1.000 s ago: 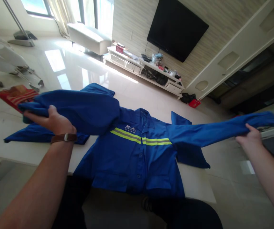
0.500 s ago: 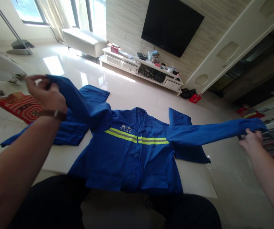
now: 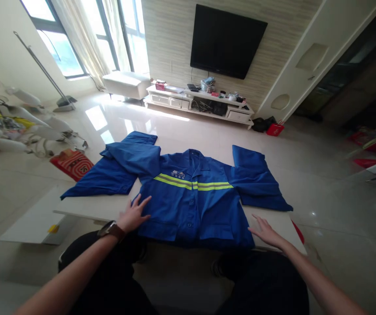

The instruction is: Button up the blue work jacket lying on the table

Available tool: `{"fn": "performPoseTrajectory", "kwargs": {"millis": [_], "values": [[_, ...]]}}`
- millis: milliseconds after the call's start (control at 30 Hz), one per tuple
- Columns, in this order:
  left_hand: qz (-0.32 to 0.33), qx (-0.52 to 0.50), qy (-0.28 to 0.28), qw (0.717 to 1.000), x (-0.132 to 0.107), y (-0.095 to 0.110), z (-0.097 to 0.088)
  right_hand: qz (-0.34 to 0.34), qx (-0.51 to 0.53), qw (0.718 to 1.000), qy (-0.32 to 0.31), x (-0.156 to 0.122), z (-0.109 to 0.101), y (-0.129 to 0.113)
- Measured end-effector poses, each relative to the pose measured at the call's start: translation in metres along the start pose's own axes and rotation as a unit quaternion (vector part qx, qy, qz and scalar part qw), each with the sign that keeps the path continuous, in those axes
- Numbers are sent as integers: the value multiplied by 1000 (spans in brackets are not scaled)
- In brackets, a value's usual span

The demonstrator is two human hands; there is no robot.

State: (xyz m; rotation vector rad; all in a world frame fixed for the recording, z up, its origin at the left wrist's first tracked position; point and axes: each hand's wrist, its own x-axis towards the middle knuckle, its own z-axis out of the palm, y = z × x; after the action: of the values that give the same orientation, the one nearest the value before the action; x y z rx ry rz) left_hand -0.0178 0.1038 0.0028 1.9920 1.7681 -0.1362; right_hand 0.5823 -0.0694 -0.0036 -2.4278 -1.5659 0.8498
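Observation:
A blue work jacket (image 3: 171, 205) with yellow-and-grey reflective stripes lies front up on a pale low table (image 3: 92, 205), its collar away from me. Its left-side sleeve (image 3: 135, 157) is laid outward over other blue cloth (image 3: 101, 177). On the right, more blue fabric (image 3: 260, 188) spreads past the jacket's shoulder; where the sleeve ends there I cannot tell. My left hand (image 3: 134, 215), fingers spread, is at the jacket's lower left edge. With fingers stretched out, my right hand (image 3: 266, 232) is beside the lower right edge, over the tabletop. Neither hand holds anything.
A red patterned paper bag (image 3: 71, 164) stands left of the table, near a white rack-like object (image 3: 43, 127). A white TV cabinet (image 3: 171, 100) with clutter runs along the far wall under a television (image 3: 227, 41). A red bag (image 3: 275, 129) sits on the floor.
Both hands have let go of the jacket's raised sleeves and come in to its lower sides. The sleeves now lie down on the table area. The view has shifted too.

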Motion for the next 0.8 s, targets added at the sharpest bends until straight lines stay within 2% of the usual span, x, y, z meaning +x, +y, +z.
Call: {"fn": "performPoseTrajectory", "kwargs": {"millis": [33, 100, 167, 233, 300, 433, 600, 800], "values": [[10, 4, -35, 999, -4, 5, 14, -36, -44, 998, -21, -7, 16, -3], [9, 19, -63, 998, -7, 16, 32, -73, -119, 987, -76, -15, 39, -15], [5, 32, -56, 998, -4, 23, 41, -51, -164, 979, -112, -18, 55, -30], [8, 24, -56, 998, 4, 26, 44, -14, -186, 977, -107, -16, 66, -42], [12, 10, -64, 998, 12, 25, 44, -10, -210, 974, -81, -10, 73, -47], [16, 0, -58, 998, 29, 24, 38, -28, -228, 972, -48, 7, 78, -47], [17, 2, -70, 997, 54, 28, 28, 2, -190, 981, -40, 27, 76, -50], [1, 13, -81, 997, 89, 32, 22, 28, -196, 980, -31, 47, 71, -62]]}}
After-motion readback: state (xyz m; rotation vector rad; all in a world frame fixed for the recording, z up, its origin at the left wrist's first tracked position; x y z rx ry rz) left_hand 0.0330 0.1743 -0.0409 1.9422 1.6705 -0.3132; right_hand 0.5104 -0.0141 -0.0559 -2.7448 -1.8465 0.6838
